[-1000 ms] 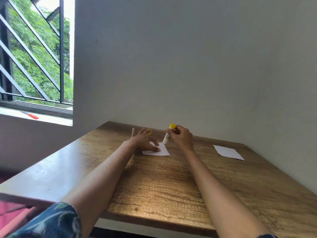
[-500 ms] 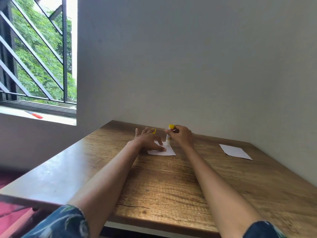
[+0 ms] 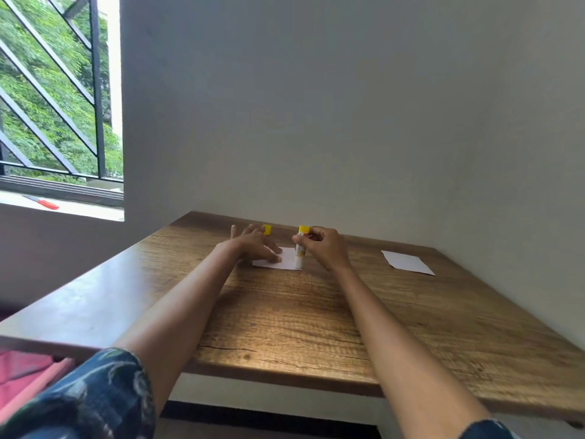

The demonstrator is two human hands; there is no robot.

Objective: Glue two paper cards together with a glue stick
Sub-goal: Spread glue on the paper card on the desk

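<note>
A white paper card [image 3: 289, 260] lies on the wooden table [image 3: 316, 318] near the far edge. My left hand [image 3: 254, 245] lies flat on the card's left part, fingers spread, pressing it down. My right hand [image 3: 323, 247] grips a glue stick [image 3: 300, 248], white with a yellow end on top. The stick stands almost upright with its lower tip on the card's right edge. A second white card [image 3: 406, 262] lies alone at the far right of the table. A yellow cap [image 3: 267, 229] sits just behind my left hand.
The table stands in a corner, with a white wall behind it and another on the right. A barred window [image 3: 53, 99] is at the left, with a red-handled tool [image 3: 42, 202] on its sill. Pink cloth [image 3: 25, 375] lies below the table's left edge.
The glue stick has gone from tilted to nearly upright and slid toward the card's near right edge. My left hand stays pressed on the card.
</note>
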